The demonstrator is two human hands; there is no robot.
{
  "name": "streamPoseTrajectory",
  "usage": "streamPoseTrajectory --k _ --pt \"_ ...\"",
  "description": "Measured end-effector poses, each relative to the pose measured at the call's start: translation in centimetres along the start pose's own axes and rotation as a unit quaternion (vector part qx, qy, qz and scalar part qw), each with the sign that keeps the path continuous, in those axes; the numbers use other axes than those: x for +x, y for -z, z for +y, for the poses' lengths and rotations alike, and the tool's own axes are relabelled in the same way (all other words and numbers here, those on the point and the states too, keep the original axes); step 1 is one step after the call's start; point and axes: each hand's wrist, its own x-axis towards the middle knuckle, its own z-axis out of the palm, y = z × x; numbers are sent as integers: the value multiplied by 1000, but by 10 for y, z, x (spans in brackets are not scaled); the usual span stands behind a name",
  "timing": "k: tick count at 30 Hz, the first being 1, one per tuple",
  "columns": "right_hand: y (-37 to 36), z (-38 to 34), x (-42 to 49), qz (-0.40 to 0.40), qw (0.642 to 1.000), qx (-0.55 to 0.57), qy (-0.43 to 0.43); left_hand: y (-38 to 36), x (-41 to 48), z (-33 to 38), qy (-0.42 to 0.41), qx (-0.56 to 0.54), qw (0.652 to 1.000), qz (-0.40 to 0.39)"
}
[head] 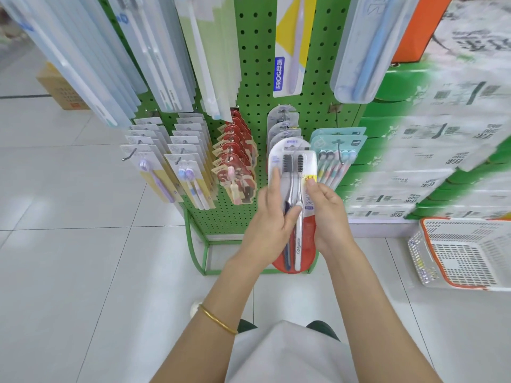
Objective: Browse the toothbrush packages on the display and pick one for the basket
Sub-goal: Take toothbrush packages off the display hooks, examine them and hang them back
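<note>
Gripping Colgate toothbrush package (293, 164)

2-brush pkg (294, 167) upright before green display (257, 64); basket (417, 255) floor-right.

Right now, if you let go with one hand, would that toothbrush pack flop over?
Probably not much: the toothbrush pack stands straight between the left hand and right hand, so it seems fairly stiff. Likely light too: only two brushes inside. Its glossy plastic might slip.
</note>
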Motion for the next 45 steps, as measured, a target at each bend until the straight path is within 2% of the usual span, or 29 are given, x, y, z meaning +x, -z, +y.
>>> streamPoseTrajectory --k 4,8,16,22,25,28,31,33,37,41,45 --pt "10 -7 8 63 995 76 -8 -2 -5 -2 -7 30 992 -122" --pt "20 -8 11 107 987 118 -9 -5 -3 1 5 60 983 -173" --pt "15 -7 13 172 970 172 -30 -6 3 12 -44 244 960 -129" --pt "12 -4 16 123 966 218 -70 -6 4 18 -16 276 951 -142" --pt "12 -2 18 64 966 227 -104 -2 6 16 4 241 954 -180" --pt "12 -3 21 1 977 193 -88 0 9 14 34 168 961 -218" --pt "12 -1 21 16 990 112 -80 6 15 12 80 39 969 -229" --pt "10 2 23 41 995 60 -62 10 17 12 85 -41 973 -212" --pt "7 2 25 58 998 39 0 16 18 9 114 -179 961 -175" --pt "10 -2 24 28 999 20 13 15 18 2 178 -224 947 -148" --pt "14 -5 21 -18 999 34 -6 20 27 6 182 -219 955 -80"
